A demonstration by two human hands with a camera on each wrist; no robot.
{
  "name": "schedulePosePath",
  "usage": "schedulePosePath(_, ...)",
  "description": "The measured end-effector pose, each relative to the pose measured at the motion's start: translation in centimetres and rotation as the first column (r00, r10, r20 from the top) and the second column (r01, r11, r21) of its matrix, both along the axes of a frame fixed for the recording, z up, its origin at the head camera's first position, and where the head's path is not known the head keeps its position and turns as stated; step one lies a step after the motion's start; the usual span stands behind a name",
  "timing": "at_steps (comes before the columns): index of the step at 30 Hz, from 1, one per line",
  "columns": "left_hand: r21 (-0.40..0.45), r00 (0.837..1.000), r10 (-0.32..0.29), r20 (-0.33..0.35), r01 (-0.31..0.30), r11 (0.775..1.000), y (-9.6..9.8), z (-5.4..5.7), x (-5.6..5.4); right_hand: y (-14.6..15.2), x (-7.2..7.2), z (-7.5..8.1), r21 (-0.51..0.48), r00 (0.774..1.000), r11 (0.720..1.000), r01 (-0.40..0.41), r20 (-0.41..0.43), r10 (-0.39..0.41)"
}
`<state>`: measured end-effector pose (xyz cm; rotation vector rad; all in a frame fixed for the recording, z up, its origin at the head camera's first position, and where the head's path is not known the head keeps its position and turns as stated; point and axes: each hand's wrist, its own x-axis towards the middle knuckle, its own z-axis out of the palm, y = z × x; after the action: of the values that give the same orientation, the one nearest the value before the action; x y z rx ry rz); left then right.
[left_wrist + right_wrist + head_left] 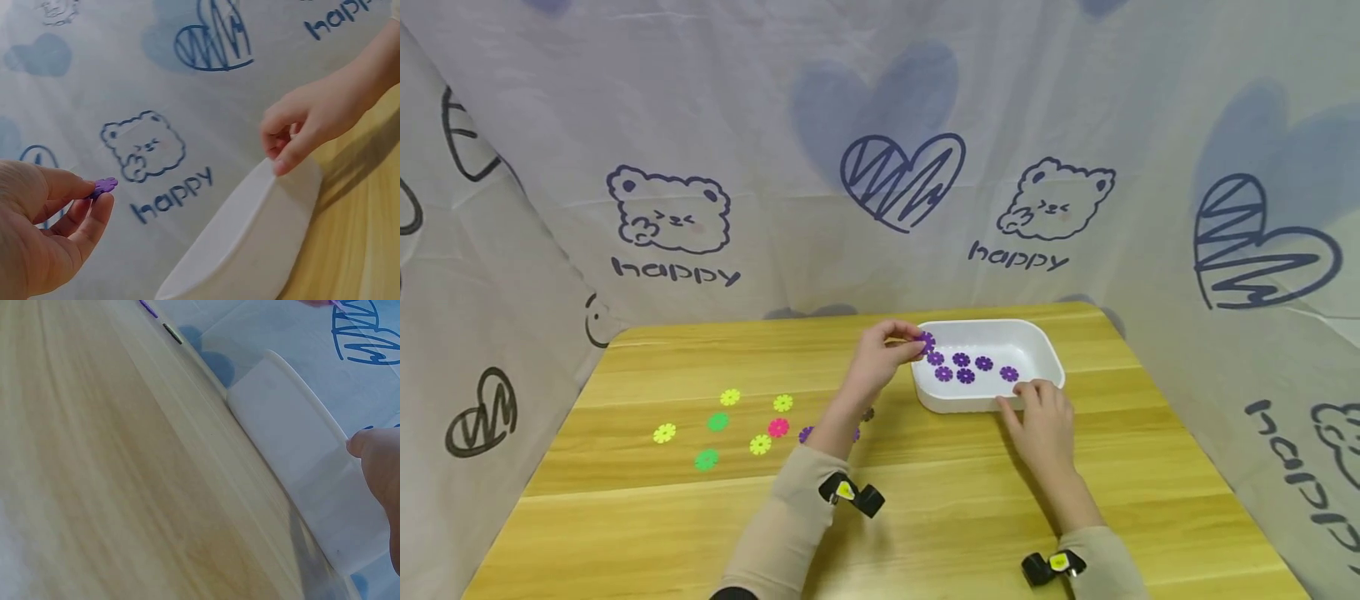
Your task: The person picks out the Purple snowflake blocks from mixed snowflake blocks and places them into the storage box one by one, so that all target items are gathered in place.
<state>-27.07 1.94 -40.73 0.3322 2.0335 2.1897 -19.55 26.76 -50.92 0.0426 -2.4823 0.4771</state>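
Observation:
My left hand (877, 360) pinches a purple notched plastic disc (928, 341) between thumb and fingertips, over the left end of a white plastic tub (962, 405). Seen from the left wrist, the purple disc (104, 186) stands out edge-on past the fingertips. Inside the tub lie several purple discs (965, 377), flat on its floor. My right hand (1047, 423) grips the tub's near rim toward the right, thumb (284, 166) against the outer wall and fingers bent over the edge. Part of my left forearm hides discs on the table.
Left of the tub, loose discs lie on the wooden table (955, 492): several yellow discs (761, 444), two green discs (707, 459) and a pink disc (778, 427). Purple discs (807, 434) and a dark disc (868, 414) lie by my left forearm. A printed cloth (760, 100) hangs behind.

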Motion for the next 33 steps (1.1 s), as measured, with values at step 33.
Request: schedulePosePath(33,-0.196,0.988,-0.002,0.156,0.033,0.980,10.4,-5.2,-3.1,0.2,-0.2,-0.3,0.001,1.000,1.000,0.007,-0.012,-0.007)
